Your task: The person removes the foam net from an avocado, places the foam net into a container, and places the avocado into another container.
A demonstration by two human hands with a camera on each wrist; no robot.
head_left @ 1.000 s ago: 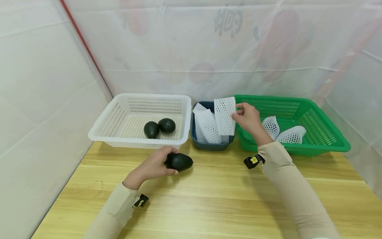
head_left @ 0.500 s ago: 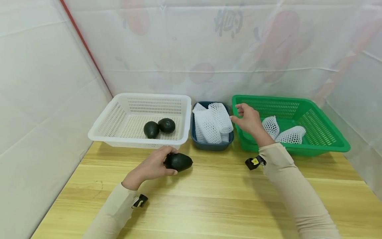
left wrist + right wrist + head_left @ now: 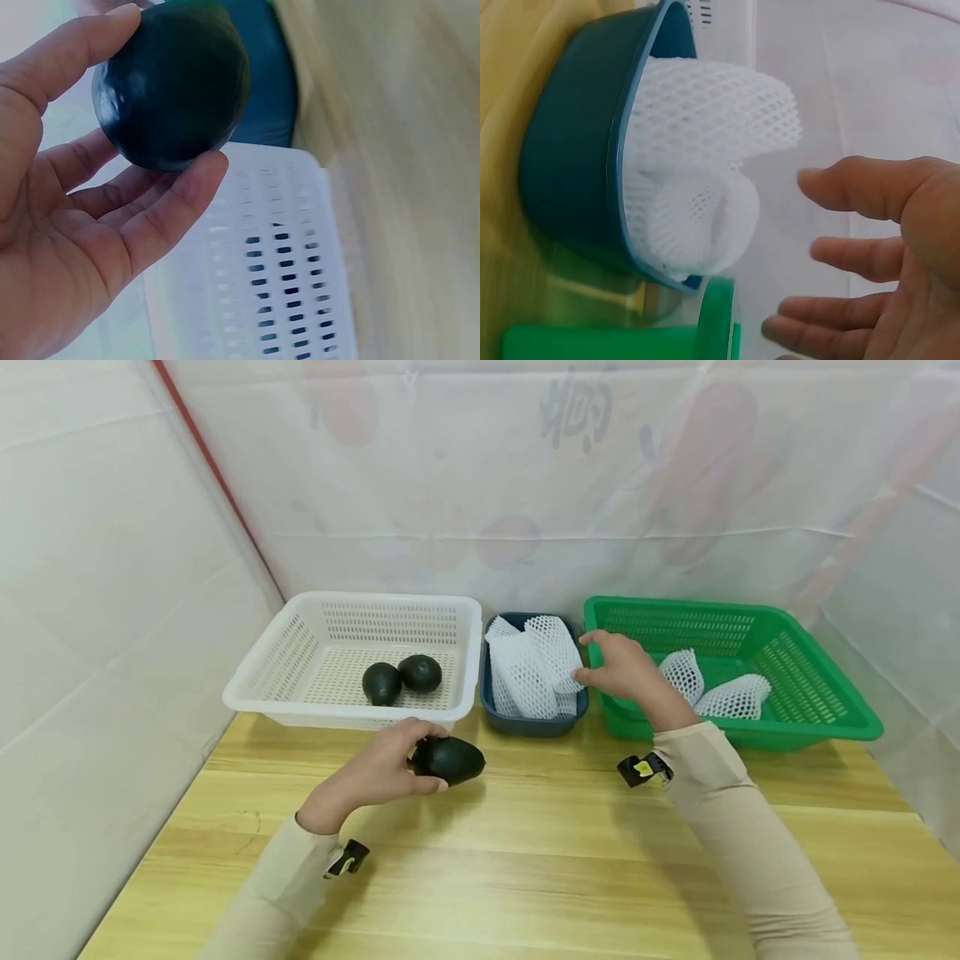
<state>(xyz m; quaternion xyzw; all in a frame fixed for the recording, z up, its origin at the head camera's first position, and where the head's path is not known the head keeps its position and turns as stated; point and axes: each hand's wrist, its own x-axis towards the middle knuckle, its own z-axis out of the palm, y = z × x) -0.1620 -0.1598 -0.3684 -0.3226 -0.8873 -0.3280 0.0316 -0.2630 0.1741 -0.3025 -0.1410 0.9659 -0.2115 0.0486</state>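
A dark green avocado (image 3: 448, 760) is held in my left hand (image 3: 378, 770), thumb on one side and fingers on the other, over the wooden table. The left wrist view shows the same avocado (image 3: 176, 86) pinched near the fingertips. My right hand (image 3: 626, 670) hovers by the right edge of a small blue bin (image 3: 528, 727), fingers spread and holding nothing. White foam net sleeves (image 3: 525, 672) lie piled in that bin. In the right wrist view, a gap shows between the thumb and the nearest foam net sleeve (image 3: 712, 105).
A white basket (image 3: 348, 718) at the left holds two more avocados (image 3: 401, 679). At the right, a green basket (image 3: 810, 727) contains two net-wrapped pieces (image 3: 731, 697). A white printed sheet (image 3: 435, 468) hangs behind the containers.
My right hand has let go of a raised foam net sleeve, which now lies on the pile in the blue bin. My left hand has risen slightly with the avocado.
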